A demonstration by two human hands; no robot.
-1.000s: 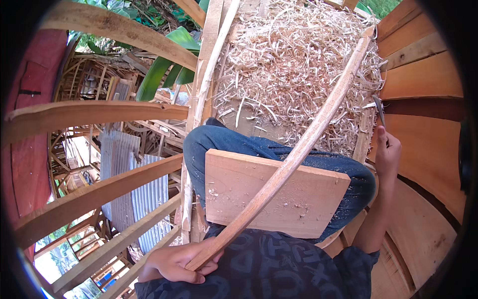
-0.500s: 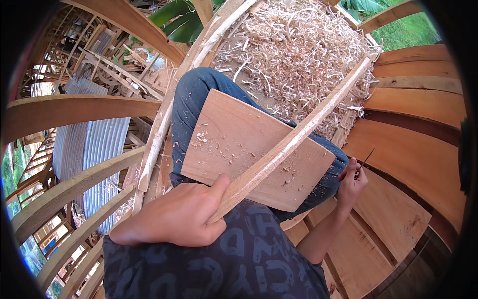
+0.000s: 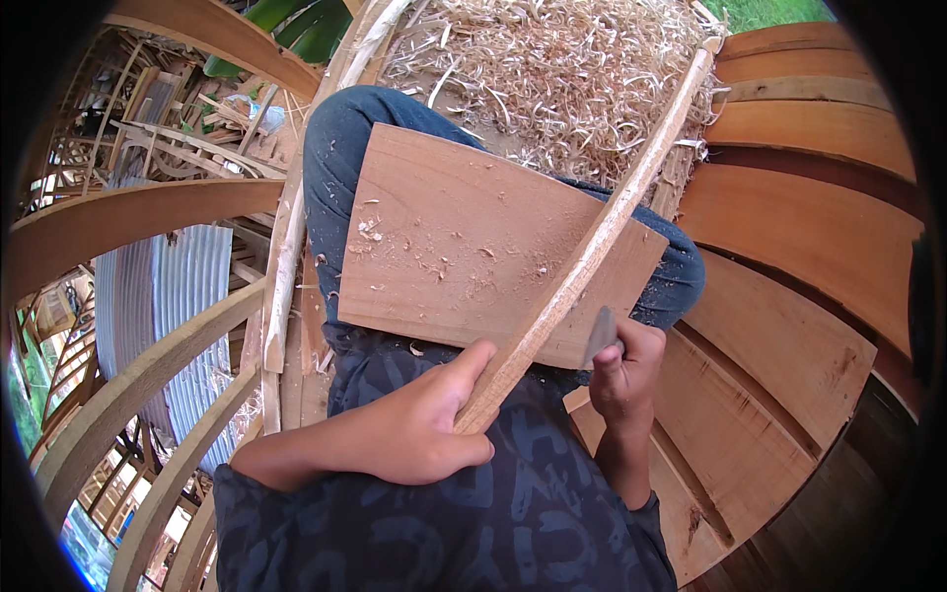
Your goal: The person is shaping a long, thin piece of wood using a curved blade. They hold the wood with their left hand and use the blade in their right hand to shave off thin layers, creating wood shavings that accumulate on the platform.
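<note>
At far left, bowed wooden rails (image 3: 148,210) cross in front of grey corrugated sheets (image 3: 192,326). Next comes a pale wood strip (image 3: 286,257) beside the jeans-clad legs (image 3: 330,168). A flat board (image 3: 444,222) strewn with crumbs of wood lies across the lap. The left hand (image 3: 429,414) has its fingers closed around the near end of the wooden stick (image 3: 592,242), which slants over the board, covering part of it, up to the right border of the heaped shavings (image 3: 552,79). The right hand's (image 3: 628,375) fingers grip a small blade (image 3: 600,337) just beside the stick. Broad planks (image 3: 789,207) line the right side.
</note>
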